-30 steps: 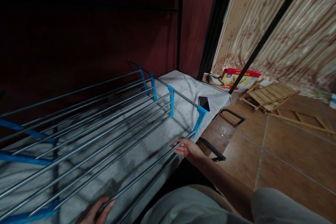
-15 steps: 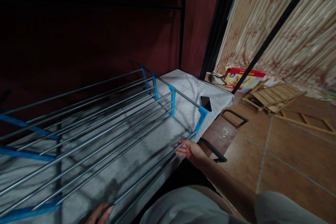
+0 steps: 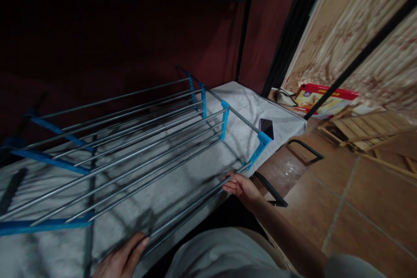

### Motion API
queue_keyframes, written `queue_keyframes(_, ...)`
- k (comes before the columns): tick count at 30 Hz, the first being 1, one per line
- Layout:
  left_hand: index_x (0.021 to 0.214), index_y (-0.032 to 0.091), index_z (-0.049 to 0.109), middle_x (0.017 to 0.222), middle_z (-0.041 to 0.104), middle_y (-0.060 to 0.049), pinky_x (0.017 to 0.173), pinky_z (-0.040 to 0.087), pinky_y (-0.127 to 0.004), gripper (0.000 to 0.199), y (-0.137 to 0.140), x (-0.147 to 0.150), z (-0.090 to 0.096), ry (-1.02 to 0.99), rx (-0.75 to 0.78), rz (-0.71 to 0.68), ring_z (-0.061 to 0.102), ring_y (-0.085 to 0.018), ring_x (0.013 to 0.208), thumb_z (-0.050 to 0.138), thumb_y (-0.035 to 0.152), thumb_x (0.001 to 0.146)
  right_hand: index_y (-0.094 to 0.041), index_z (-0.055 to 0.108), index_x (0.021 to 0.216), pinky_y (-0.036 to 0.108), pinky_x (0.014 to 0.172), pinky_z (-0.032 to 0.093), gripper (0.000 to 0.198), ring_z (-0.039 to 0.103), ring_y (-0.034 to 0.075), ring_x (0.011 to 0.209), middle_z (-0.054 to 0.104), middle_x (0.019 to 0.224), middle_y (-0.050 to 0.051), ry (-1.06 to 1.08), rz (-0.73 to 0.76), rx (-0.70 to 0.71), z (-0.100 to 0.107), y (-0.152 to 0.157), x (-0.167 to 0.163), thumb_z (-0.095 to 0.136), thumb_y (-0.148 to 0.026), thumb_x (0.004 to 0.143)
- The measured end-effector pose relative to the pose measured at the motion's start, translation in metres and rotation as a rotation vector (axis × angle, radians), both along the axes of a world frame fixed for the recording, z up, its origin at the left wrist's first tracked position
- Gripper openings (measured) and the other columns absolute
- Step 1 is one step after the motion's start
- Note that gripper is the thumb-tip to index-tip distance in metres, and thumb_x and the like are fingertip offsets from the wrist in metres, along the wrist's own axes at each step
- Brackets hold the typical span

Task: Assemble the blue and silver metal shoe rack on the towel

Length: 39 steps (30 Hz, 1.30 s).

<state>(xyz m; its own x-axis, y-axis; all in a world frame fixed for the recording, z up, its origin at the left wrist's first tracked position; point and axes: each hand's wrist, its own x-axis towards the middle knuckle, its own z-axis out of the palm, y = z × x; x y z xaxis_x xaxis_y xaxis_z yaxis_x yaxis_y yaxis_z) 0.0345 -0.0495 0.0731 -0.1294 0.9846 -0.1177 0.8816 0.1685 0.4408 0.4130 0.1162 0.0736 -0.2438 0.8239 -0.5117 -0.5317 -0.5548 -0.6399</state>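
Observation:
A shoe or clothes drying rack [image 3: 143, 147] with grey metal rods and blue plastic brackets rests on a bed covered in a pale grey sheet [image 3: 166, 197]. At the bottom, my left hand [image 3: 122, 257] is closed around the near rod, thumb and fingers curled over it. My right hand [image 3: 241, 187] grips the same near edge close to the right-hand blue bracket [image 3: 260, 147], its fingers bent under the rod. The far left brackets lie partly in shadow. A dark-screened phone [image 3: 266, 128] lies on the sheet beyond the rack.
Black bed-frame posts [image 3: 246, 26] and a diagonal bar [image 3: 365, 56] stand around the bed. Black metal handles [image 3: 306, 147] jut out beside it. On the tiled floor [image 3: 368, 208] are a red and yellow box [image 3: 325, 97] and folded wooden slats [image 3: 365, 128].
The view has shifted left, so the rack and bed appear farther right. More of my left hand and the rack's left end show. Both hands keep their hold on the rod.

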Motion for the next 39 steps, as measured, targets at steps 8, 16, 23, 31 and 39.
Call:
queue_keyframes(8,0.101,0.025,0.069,0.087,0.075,-0.002,0.078,0.052,-0.025,0.038,-0.009,0.049,0.047,0.103,-0.045,0.035,0.071,-0.018,0.084,0.038,0.046,0.098,-0.024,0.067,0.096,0.044,0.095,0.055,0.028,0.069,0.025,0.1,0.069,0.107,0.007,-0.172,0.164,0.066,-0.025,-0.017,0.005,0.074,-0.039,0.073)
queue_keyframes(16,0.093,0.022,0.064,0.076,0.069,-0.003,0.073,0.046,-0.026,0.042,-0.014,0.058,0.054,0.173,-0.045,0.02,0.068,-0.018,0.077,0.031,0.047,0.101,-0.029,0.071,0.096,0.049,0.101,0.053,0.032,0.069,0.027,0.101,0.071,0.108,0.008,-0.249,0.339,0.058,-0.042,-0.014,0.006,0.08,-0.04,0.067)
queue_keyframes(23,0.097,0.021,0.062,0.083,0.07,-0.004,0.076,0.046,-0.029,0.04,-0.018,0.062,0.059,0.184,-0.061,0.007,0.067,-0.019,0.081,0.031,0.045,0.102,-0.027,0.069,0.098,0.042,0.096,0.055,0.036,0.069,0.024,0.102,0.07,0.111,0.006,-0.28,0.257,0.043,-0.037,-0.017,0.003,0.08,-0.039,0.066)
queue_keyframes(31,0.096,0.021,0.063,0.08,0.067,-0.004,0.072,0.045,-0.029,0.039,-0.018,0.063,0.059,0.221,-0.031,0.006,0.066,-0.019,0.078,0.033,0.045,0.101,-0.026,0.07,0.101,0.036,0.091,0.057,0.037,0.07,0.02,0.096,0.072,0.103,0.003,-0.219,0.315,0.006,-0.037,-0.016,-0.002,0.081,-0.036,0.067)
queue_keyframes(39,0.094,0.021,0.063,0.084,0.066,-0.004,0.078,0.045,-0.029,0.043,-0.02,0.061,0.049,0.22,0.022,-0.036,0.064,-0.018,0.081,0.029,0.047,0.102,-0.022,0.071,0.098,0.032,0.086,0.059,0.04,0.07,0.018,0.088,0.073,0.098,0.002,-0.217,0.286,0.043,-0.02,-0.027,-0.019,0.086,-0.033,0.063)
